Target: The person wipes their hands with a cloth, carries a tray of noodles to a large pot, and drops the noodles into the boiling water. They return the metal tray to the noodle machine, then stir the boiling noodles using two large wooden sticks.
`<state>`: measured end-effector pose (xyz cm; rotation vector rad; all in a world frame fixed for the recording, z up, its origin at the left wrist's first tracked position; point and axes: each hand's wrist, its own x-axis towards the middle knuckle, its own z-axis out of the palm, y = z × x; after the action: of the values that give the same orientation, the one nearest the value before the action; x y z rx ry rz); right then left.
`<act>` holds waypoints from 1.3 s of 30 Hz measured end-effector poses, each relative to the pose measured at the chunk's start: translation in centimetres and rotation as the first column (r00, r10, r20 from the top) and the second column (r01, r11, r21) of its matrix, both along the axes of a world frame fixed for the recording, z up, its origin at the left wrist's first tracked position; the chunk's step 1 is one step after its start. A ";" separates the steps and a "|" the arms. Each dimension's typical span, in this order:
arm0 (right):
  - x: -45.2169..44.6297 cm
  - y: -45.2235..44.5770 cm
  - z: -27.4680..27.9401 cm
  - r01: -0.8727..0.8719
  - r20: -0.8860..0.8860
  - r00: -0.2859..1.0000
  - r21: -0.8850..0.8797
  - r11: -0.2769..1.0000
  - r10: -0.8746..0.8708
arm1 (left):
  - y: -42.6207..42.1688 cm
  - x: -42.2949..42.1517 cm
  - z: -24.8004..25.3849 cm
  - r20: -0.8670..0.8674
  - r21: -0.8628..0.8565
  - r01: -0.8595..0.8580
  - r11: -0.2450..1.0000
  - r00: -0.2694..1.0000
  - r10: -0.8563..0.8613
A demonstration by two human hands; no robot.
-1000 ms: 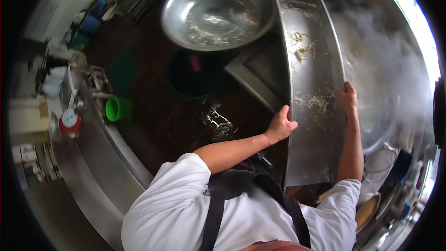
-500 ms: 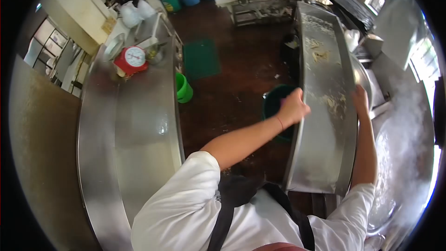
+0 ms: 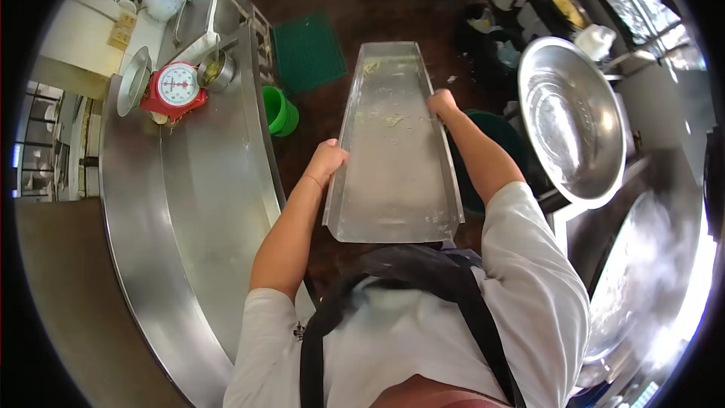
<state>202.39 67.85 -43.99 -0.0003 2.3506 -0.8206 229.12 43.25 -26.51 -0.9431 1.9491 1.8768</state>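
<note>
A long metal tray (image 3: 396, 174) with raised side walls is held out in front of my body. My left hand (image 3: 327, 160) is closed around its left edge, about midway along. On the opposite edge, somewhat farther out, my right hand (image 3: 442, 103) grips the wall. Pale scraps of food (image 3: 389, 120) cling to the tray's bottom, mostly toward the far end. Right of my right arm stands a wide steel basin (image 3: 572, 121), apart from the tray.
A steel counter (image 3: 219, 234) runs along the left, bearing a red dial scale (image 3: 177, 85) and a small metal pot (image 3: 217, 69). A green bucket (image 3: 279, 112) and green mat (image 3: 308, 51) are on the floor. Steam rises from a large pan (image 3: 623, 279) at right.
The tray has moved left, from the right side to in front of me, with both hands on its edges. The steel basin now shows fully, and the view has turned downward.
</note>
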 end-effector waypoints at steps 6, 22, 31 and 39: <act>0.0 -1.8 -9.6 -0.334 0.102 0.941 0.122 0.935 0.323 | -3.9 -7.1 -1.9 0.235 -0.069 0.138 0.988 0.965 -0.118; -32.0 -12.9 4.4 -0.167 -0.218 0.954 0.181 0.969 0.205 | -21.3 -41.7 4.7 0.056 -0.406 0.515 0.755 0.838 -0.542; -45.0 -19.8 15.9 0.485 -0.182 0.730 -0.541 0.687 -0.659 | -19.7 -60.9 21.5 -0.038 -0.934 0.277 0.224 0.548 -0.835; -58.1 -19.4 6.7 0.670 0.245 0.650 -0.632 0.390 -0.719 | -12.8 -68.6 19.3 -0.001 -0.988 0.152 0.041 0.255 -0.967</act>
<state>144.31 48.46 -37.30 0.7250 1.8939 -2.1141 160.57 30.46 -7.23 0.9826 3.0697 0.3578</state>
